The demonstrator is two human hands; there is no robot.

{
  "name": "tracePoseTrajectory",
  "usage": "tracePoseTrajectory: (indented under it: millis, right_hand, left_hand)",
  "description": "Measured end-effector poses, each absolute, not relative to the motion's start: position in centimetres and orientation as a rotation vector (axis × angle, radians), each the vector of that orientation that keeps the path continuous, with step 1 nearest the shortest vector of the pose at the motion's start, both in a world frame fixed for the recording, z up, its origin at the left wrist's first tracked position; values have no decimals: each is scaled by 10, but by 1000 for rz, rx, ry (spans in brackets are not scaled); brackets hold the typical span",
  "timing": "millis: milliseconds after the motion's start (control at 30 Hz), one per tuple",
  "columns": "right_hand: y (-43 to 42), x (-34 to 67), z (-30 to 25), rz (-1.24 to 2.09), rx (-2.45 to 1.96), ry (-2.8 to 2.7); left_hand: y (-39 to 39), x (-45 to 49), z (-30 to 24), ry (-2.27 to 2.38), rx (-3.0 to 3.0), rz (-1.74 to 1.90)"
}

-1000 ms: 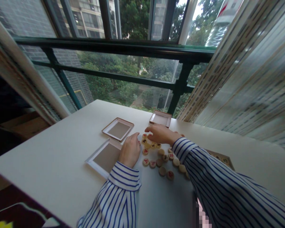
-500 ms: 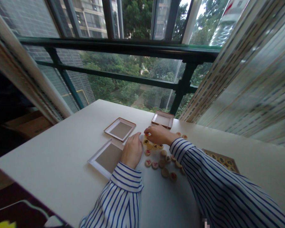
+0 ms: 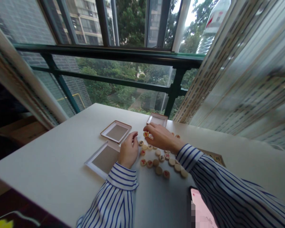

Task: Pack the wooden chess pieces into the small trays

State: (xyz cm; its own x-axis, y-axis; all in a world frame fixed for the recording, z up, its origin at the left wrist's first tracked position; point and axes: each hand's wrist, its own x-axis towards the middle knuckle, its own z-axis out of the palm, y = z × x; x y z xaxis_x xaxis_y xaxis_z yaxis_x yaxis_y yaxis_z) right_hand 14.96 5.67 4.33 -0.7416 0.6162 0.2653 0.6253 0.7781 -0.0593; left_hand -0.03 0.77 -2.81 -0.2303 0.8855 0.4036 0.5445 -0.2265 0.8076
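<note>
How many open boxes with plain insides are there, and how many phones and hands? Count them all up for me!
Plain open boxes: 3 (near box, middle box, far box)
Phones: 1 (pink-screened phone)
Hands: 2 (left hand, right hand)
Total: 6

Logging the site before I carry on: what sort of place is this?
Probably a home, perhaps an enclosed balcony: a white table stands beside a dark green railing, curtains hang on both sides, and a multi-storey building shows outside.
</note>
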Motion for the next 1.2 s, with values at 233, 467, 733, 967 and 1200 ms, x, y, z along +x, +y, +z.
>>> tracePoseTrajectory:
  millis: [233,467,733,967,1200]
  right_hand:
    - [34,170,55,-17,-983,-2629]
    - [17,195,57,210,-1036,-2512]
    - [-2,226,57,208,-1049,-2441]
    - [-19,260,53,192,-1065,-2396]
    - [-32,290,49,228,-1104,-2285]
  left_hand:
    - [3,15,-17,1357,1445,1471]
    - [-7,37,3,1121,1225,1308]
    - [-15,68,10,986,1146,1220]
    - [-19,96,15,977,1276,1124]
    - [-19,121,14,942,1354,1076]
